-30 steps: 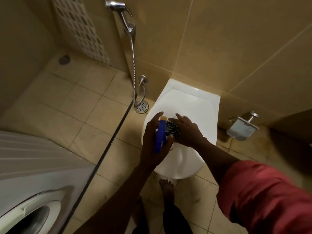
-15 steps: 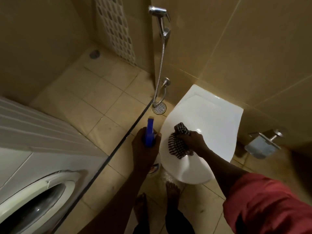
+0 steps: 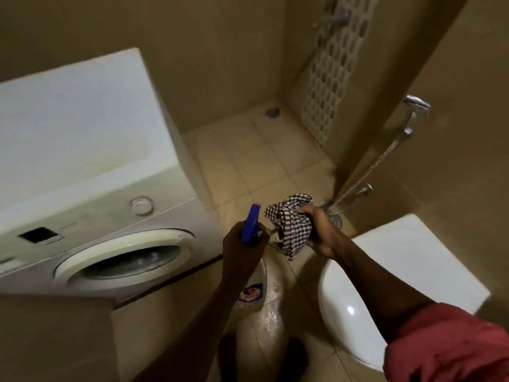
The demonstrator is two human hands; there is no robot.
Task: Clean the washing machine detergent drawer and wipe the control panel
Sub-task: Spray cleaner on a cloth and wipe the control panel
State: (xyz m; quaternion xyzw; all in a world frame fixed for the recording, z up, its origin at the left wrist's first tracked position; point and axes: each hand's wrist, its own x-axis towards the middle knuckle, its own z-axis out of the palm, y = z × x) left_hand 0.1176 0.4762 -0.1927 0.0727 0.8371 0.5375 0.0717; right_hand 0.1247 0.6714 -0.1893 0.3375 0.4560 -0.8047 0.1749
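Note:
A white front-loading washing machine (image 3: 82, 128) fills the left of the view. Its control panel (image 3: 91, 219) has a round dial (image 3: 141, 205) and a dark display; the round door (image 3: 126, 257) sits below. The detergent drawer shows only as a pale corner at the far left edge. My left hand (image 3: 242, 252) grips a spray bottle (image 3: 252, 293) with a blue trigger head, just right of the door. My right hand (image 3: 321, 232) holds a bunched black-and-white checked cloth (image 3: 290, 224) beside the bottle.
A white toilet with its lid closed (image 3: 399, 274) stands at the lower right. A bidet sprayer (image 3: 416, 106) and hose hang on the right wall. The tiled shower floor with a drain (image 3: 272, 112) lies behind. A tan surface (image 3: 55, 337) fills the lower left corner.
The view has swung left from the toilet to the washing machine. My right hand has lifted the cloth off the toilet lid, and both hands have come over beside the machine's door.

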